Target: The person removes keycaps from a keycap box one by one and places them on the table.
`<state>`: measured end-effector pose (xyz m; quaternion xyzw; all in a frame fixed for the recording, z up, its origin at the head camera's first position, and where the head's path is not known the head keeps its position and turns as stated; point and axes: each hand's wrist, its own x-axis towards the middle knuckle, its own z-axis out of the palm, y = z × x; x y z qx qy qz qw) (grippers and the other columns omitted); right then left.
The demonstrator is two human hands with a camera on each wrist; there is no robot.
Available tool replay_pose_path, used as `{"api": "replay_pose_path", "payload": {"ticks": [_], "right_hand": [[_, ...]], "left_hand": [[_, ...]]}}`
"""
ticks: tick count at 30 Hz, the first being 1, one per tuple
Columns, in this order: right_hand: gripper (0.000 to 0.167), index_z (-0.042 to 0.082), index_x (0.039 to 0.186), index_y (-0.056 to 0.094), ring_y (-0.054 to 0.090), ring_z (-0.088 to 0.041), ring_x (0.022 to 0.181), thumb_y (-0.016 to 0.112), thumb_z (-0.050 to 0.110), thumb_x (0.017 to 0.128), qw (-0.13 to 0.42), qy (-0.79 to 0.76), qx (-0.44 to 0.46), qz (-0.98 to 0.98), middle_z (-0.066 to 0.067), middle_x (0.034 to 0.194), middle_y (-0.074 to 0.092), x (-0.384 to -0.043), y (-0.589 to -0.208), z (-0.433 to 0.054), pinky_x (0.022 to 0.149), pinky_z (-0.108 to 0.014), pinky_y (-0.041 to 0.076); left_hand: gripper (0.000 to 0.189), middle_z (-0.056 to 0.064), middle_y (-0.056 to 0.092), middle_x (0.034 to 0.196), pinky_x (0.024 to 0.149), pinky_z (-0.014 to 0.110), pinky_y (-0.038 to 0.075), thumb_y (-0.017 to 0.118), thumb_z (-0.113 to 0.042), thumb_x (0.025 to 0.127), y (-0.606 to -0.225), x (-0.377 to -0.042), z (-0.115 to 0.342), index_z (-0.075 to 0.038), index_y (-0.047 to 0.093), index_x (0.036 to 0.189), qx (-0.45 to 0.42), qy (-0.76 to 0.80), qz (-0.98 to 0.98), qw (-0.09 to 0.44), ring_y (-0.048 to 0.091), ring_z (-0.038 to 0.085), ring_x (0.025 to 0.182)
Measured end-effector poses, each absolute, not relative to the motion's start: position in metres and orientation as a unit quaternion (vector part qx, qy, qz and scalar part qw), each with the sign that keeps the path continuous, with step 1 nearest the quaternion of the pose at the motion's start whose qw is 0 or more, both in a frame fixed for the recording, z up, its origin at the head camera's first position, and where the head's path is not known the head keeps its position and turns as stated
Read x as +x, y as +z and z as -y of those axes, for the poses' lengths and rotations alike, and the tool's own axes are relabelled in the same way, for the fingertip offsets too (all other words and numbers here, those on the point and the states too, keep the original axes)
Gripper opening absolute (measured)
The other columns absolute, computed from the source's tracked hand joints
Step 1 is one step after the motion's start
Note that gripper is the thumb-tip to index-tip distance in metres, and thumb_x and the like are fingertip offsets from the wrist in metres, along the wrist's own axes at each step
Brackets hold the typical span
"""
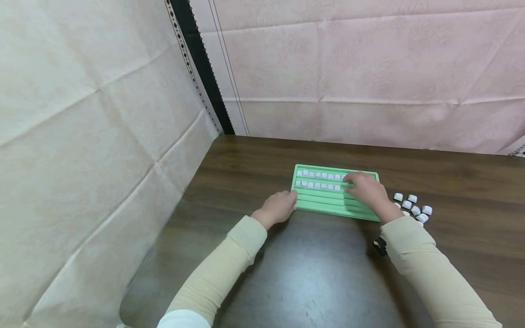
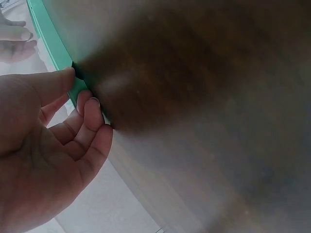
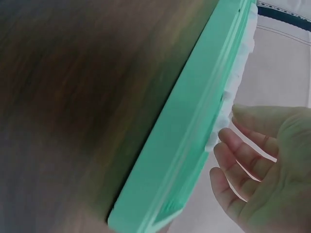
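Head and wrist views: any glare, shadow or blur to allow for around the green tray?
Head: glare on the tabletop, a shadow on the green tray below the right hand; left wrist: broad dark shadow on the tabletop beside the tray, grain soft; right wrist: dim tabletop, grain smeared, white tiles blending into the pale backdrop.

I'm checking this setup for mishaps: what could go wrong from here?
The right hand works close to the rows of white blocks, so it might nudge one out of line. The right sleeve is close beside the loose blocks and might sweep some aside. The left hand grips the left end of the green tray; a tug there could jostle the rows.
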<state>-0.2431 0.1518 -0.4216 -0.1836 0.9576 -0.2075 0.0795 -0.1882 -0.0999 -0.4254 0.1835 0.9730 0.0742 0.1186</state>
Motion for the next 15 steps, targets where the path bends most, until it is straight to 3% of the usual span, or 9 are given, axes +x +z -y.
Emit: {"api": "replay_pose_path", "payload": {"ticks": [15], "right_hand": [[0.025, 0.004, 0.113, 0.062, 0.055, -0.036, 0.105, 0.055, 0.012, 0.09, 0.078, -0.179, -0.199, -0.96, -0.018, 0.114, 0.06, -0.245, -0.429, -0.128, 0.08, -0.051, 0.046]], "left_hand": [[0.014, 0.001, 0.054, 0.084, 0.064, 0.025, 0.042, 0.049, -0.025, 0.095, -0.429, -0.189, 0.101, -0.012, 0.047, 0.101, 0.184, 0.078, -0.973, 0.113, 0.049, 0.013, 0.073]]}}
